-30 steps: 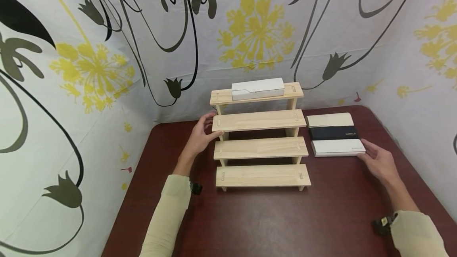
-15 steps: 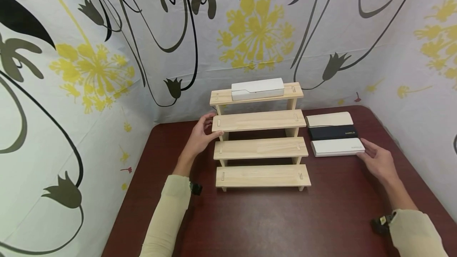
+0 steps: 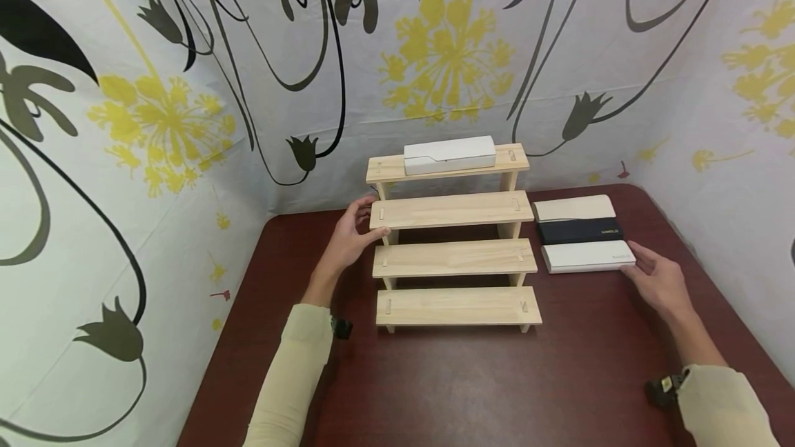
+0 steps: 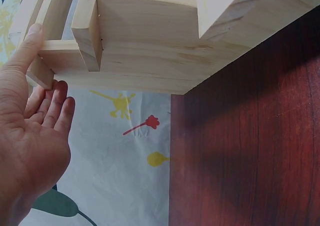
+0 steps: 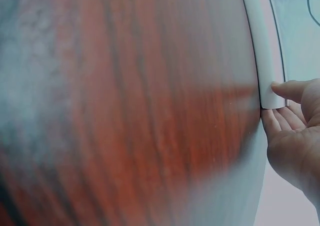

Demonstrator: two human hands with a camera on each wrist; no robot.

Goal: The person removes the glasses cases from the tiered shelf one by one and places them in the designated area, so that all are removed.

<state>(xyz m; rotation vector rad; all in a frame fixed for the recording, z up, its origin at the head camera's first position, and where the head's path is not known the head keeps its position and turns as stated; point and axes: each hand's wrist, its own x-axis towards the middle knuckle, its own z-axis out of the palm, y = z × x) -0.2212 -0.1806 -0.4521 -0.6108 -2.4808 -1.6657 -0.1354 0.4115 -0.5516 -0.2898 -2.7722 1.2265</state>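
A tiered wooden display rack (image 3: 456, 305) stands on the table. My left hand (image 3: 344, 240) holds the left end of its second shelf from the top. In the left wrist view the thumb of that hand (image 4: 37, 121) lies on the shelf end, with the fingers behind it. Right of the rack, a white flat box (image 3: 586, 255) with small lettering lies in front of a black box (image 3: 580, 230) and a cream one (image 3: 574, 208). My right hand (image 3: 661, 283) grips the white box's right end; its thumb (image 5: 287, 89) presses the front side in the right wrist view.
Another white box (image 3: 449, 155), longish and with a curved seam, sits on the rack's top shelf. The dark red table (image 3: 459, 392) extends toward me. Patterned cloth (image 3: 447, 74) hangs behind and along both sides.
Half a second into this span, the three flat boxes have shifted very slightly. Both hands keep nearly the same places, and the rack stays put.
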